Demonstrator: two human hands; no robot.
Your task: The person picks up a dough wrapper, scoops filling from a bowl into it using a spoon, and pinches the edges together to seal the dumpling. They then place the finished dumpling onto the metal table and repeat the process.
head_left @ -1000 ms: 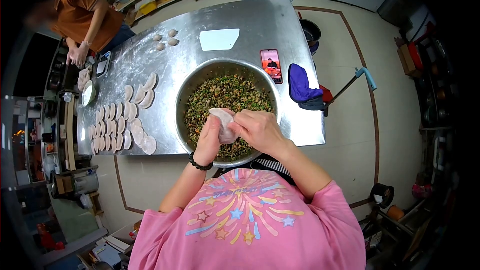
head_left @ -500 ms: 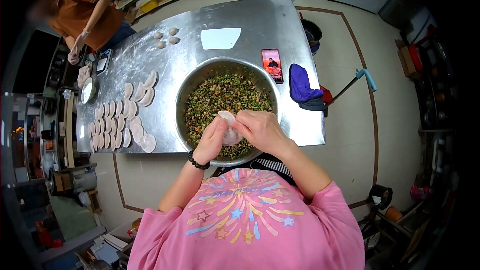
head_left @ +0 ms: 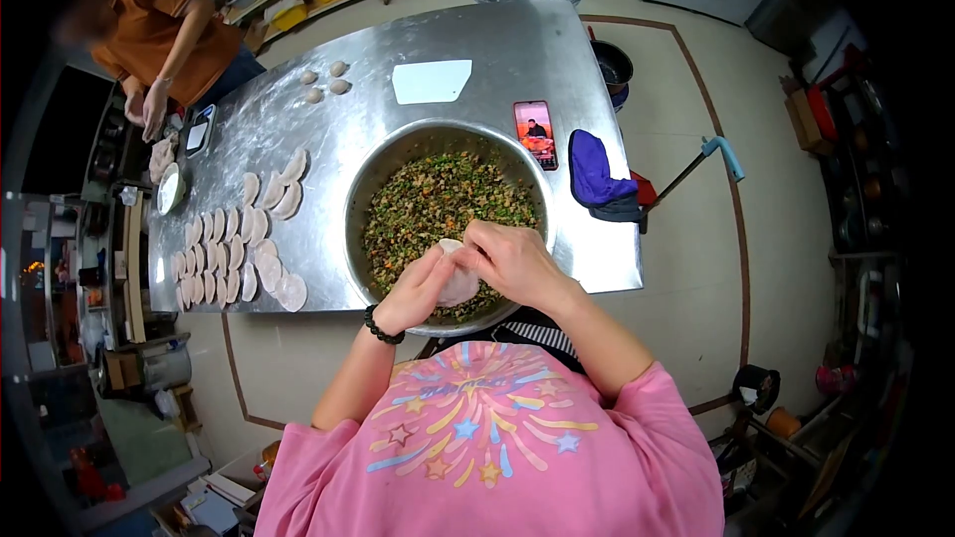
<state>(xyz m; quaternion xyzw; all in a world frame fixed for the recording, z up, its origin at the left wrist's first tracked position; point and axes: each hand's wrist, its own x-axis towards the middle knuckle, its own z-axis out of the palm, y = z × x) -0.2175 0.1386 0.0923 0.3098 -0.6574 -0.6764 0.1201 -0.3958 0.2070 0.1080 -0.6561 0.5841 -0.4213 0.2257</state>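
Over the large metal bowl [head_left: 354, 174] of chopped green and brown filling [head_left: 438, 184], both my hands hold one pale dumpling [head_left: 460, 288]. My left hand [head_left: 416, 290] is closed around its left side. At the dumpling's upper edge, the fingers of my right hand [head_left: 515, 261] pinch the dough. Part of the dumpling is hidden behind my fingers. Left of the bowl, several folded dumplings [head_left: 236, 256] lie in rows on the steel table [head_left: 348, 55]. A flat, round piece of dough [head_left: 290, 292] lies near the front edge.
Several dough balls [head_left: 339, 87], a white sheet [head_left: 432, 82], a phone [head_left: 536, 135] and a purple cloth item [head_left: 600, 171] lie on the table. A white bowl [head_left: 171, 188] and a scale [head_left: 200, 131] are at its left. Another person [head_left: 169, 35] stands at the far left corner.
My right fingers have shifted slightly along the dumpling's upper edge, and less of its top edge stands up. The other person's hands have moved apart. The whole view has shifted slightly.
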